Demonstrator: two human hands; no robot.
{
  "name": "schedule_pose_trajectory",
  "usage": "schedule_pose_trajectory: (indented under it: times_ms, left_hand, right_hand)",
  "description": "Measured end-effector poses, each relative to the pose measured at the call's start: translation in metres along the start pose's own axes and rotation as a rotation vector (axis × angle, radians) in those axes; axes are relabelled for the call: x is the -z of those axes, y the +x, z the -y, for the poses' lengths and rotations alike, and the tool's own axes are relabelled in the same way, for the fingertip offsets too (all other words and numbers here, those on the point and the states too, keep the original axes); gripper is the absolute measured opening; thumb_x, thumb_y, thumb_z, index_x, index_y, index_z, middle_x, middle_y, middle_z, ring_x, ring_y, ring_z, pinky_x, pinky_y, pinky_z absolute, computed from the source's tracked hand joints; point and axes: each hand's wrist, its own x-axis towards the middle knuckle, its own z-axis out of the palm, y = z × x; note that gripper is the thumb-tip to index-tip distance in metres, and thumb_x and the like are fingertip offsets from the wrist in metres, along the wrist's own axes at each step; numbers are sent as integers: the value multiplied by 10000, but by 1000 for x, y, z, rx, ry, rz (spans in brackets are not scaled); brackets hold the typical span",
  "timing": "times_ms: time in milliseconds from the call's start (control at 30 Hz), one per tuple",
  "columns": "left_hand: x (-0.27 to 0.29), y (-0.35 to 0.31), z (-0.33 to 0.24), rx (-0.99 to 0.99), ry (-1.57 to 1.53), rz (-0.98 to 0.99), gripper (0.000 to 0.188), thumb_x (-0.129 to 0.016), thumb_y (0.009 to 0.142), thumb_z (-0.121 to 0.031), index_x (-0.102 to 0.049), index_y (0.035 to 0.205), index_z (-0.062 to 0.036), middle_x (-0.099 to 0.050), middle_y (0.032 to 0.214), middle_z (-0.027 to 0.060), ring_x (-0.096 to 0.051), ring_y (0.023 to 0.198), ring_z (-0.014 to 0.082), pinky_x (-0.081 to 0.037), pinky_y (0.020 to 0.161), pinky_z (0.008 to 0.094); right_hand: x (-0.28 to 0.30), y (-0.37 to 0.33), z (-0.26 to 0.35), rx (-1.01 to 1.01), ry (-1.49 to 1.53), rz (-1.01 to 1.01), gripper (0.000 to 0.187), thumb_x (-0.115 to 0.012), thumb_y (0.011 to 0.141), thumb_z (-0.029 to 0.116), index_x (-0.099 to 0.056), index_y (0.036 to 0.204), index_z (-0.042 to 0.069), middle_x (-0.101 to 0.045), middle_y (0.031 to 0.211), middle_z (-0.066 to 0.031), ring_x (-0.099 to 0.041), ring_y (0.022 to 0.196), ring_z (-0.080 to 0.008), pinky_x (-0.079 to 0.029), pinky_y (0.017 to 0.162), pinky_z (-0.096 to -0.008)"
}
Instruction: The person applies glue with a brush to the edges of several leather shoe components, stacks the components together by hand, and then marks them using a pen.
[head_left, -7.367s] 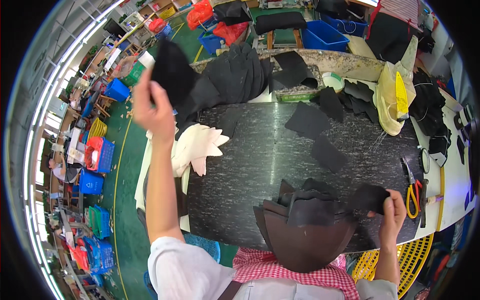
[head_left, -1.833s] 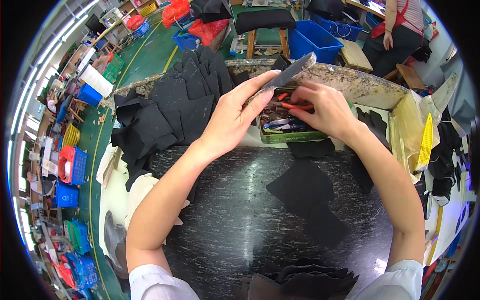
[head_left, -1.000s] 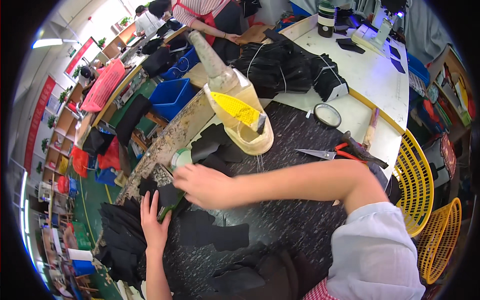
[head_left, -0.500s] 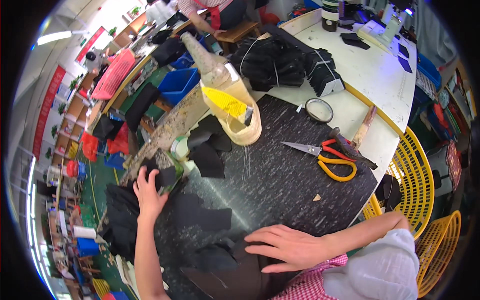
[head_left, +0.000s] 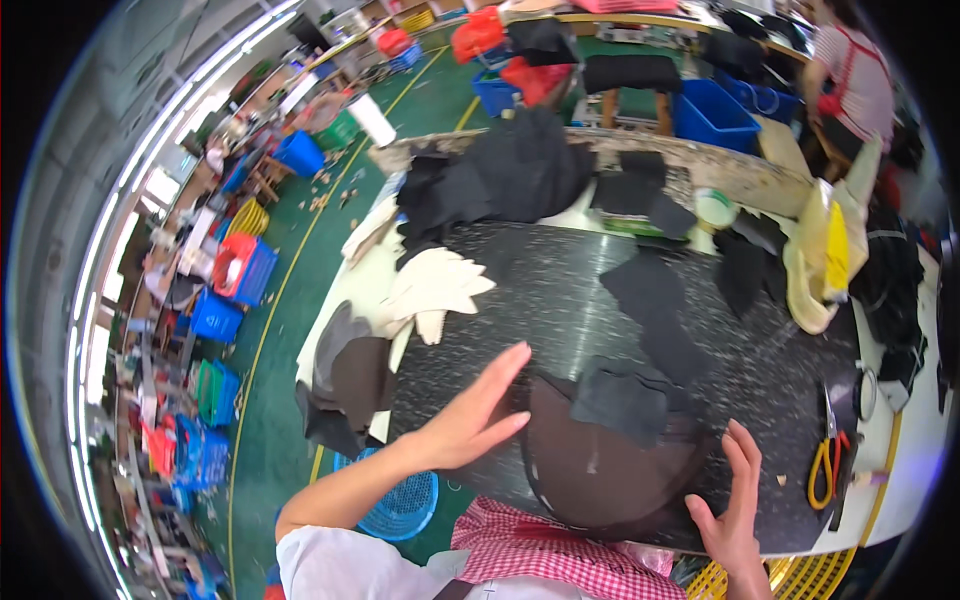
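Note:
A rounded dark brown sheet piece (head_left: pixel 600 475) lies on the black speckled mat (head_left: pixel 480 350), near the front edge. Several small black pieces (head_left: pixel 625 400) are stacked across its far part. My left hand (head_left: pixel 468 415) hovers or rests just left of the brown piece, fingers stretched and holding nothing. To its right is my right hand (head_left: pixel 732 495), fingers apart and thumb toward the brown piece; whether it touches the edge I cannot tell. Beyond the stack, more flat black pieces (head_left: pixel 655 320) lie on the mat.
A heap of black fabric (head_left: pixel 510 175) lies at the back left, with white pieces (head_left: pixel 438 290) nearer. Brown and black pieces (head_left: pixel 355 375) hang over the left edge. Scissors (head_left: pixel 825 460) with orange and yellow handles lie right. A cream bottle-shaped container (head_left: pixel 810 270) stands back right.
The view has swung left. My left hand has left the black pieces at the back and come to the brown piece's left side. My right hand has moved from on top of it to its right.

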Motion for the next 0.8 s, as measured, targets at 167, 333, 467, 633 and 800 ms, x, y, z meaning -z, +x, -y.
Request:
schedule_pose_trajectory:
  times_ms: [167,333,467,633,800]
  left_hand:
    - [75,57,57,-178,465,-192,675,-630,828,-190,-318,1403,-24,-292,1463,196,-302,1347,350,-255,1101,415]
    - [124,164,120,-236,617,-472,937,-777,683,-259,-253,1425,-28,-256,1477,202,-249,1372,370,-240,1114,437]
    - [98,226,112,-189,752,-400,1109,-840,578,-362,-198,1474,-241,-82,1533,165,-124,1409,379,-215,1049,633]
    - [120,228,136,-299,665,-493,1073,-842,579,-345,-252,1460,-185,-177,1507,178,-195,1388,387,-232,1071,537]
    - [142,218,149,-358,494,-389,1078,-847,592,-320,-242,1457,-102,-205,1505,169,-207,1395,340,-205,1126,436]
  right_hand:
    - [13,84,26,140,-67,167,666,-697,743,87,-385,1326,6,-355,1386,-224,-378,1282,-357,-310,1064,-434]
    - [-57,237,13,-215,611,284,687,-636,874,223,-279,1409,-19,-334,1441,-201,-327,1345,-291,-303,1072,-373]
    - [-140,358,-28,-431,563,-14,886,-634,840,449,-217,1424,-70,-324,1448,-231,-294,1364,-310,-280,1083,-369]
    - [-174,404,-52,-476,686,-276,790,-677,790,449,-415,1312,-83,-515,1303,-202,-504,1204,-285,-384,994,-349]
    - [-146,393,25,-244,741,68,603,-739,745,349,-578,1174,-43,-644,1101,-129,-620,988,-197,-464,864,-301]
